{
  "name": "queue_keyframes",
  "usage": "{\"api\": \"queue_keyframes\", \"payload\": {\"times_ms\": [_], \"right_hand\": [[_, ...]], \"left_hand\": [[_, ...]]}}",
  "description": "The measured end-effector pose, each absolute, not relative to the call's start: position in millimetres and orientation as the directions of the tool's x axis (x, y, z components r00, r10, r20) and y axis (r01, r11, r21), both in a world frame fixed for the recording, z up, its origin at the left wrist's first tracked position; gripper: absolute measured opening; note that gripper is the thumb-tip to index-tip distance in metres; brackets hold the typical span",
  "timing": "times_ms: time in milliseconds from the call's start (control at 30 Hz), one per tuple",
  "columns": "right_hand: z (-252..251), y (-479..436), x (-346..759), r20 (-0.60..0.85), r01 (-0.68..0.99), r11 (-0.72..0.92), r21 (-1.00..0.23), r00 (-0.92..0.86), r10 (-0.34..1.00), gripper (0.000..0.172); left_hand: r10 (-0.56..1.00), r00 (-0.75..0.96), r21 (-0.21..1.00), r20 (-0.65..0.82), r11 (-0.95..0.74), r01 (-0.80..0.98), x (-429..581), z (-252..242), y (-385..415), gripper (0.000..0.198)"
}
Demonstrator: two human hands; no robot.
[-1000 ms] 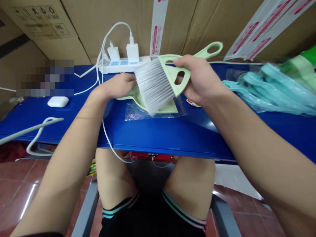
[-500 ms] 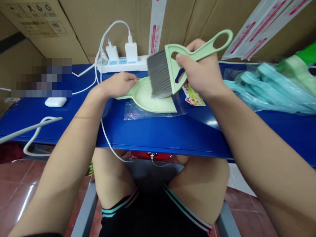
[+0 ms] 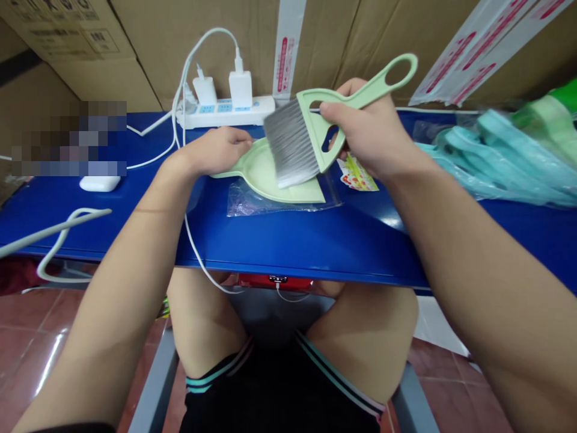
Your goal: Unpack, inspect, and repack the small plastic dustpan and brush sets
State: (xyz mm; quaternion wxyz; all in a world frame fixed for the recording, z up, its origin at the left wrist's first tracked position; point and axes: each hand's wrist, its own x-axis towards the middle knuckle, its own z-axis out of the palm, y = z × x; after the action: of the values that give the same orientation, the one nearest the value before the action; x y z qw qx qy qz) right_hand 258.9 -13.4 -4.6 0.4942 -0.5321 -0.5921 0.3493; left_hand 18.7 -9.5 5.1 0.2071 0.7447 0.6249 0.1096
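My right hand (image 3: 367, 126) is closed around the neck of a light green hand brush (image 3: 331, 114), its ring handle pointing up and to the right. The brush's grey bristles (image 3: 291, 144) hang over a matching green dustpan (image 3: 265, 177) and hide part of its pan. On the dustpan's left side, my left hand (image 3: 220, 150) grips it near where the handle meets the pan. Beneath the dustpan lies a clear plastic bag (image 3: 238, 204). A yellow and red card (image 3: 358, 174) rests on the blue table below my right hand.
Along the back stands a white power strip (image 3: 229, 114) with chargers and cables. At the right lie several turquoise brushes or dustpans in plastic (image 3: 505, 156). A white case (image 3: 99, 183) sits on the left of the blue table (image 3: 279, 246). Cardboard boxes (image 3: 216, 18) wall the back.
The brush has tilted and shifted slightly left, its bristle tips lower over the dustpan. My left hand and the dustpan have stayed in nearly the same place.
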Motion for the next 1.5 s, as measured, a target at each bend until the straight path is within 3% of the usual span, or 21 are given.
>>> {"api": "queue_keyframes", "payload": {"times_ms": [433, 733, 867, 1367, 1500], "right_hand": [[-8, -10, 264, 0.426, 0.294, 0.408, -0.864, -0.004, 0.905, 0.03], [-9, -17, 260, 0.514, 0.297, 0.513, -0.806, -0.08, 0.854, 0.016], [-10, -20, 260, 0.465, 0.278, 0.481, -0.832, -0.123, 0.876, 0.015], [-11, -22, 255, 0.49, 0.266, 0.51, -0.818, -0.142, 0.86, 0.008], [-9, -25, 252, 0.419, 0.273, 0.444, -0.853, -0.147, 0.896, 0.005]], "left_hand": [[0.974, 0.218, 0.404, -0.063, -0.175, 0.898, 19, 6, -11, 0.052], [0.976, 0.216, 0.373, -0.041, -0.186, 0.909, 19, 5, -12, 0.05], [0.972, 0.233, 0.372, -0.035, -0.204, 0.905, 18, 5, -13, 0.051], [0.974, 0.225, 0.358, -0.028, -0.201, 0.912, 22, 8, -13, 0.053], [0.974, 0.226, 0.36, -0.022, -0.203, 0.911, 21, 7, -13, 0.053]]}}
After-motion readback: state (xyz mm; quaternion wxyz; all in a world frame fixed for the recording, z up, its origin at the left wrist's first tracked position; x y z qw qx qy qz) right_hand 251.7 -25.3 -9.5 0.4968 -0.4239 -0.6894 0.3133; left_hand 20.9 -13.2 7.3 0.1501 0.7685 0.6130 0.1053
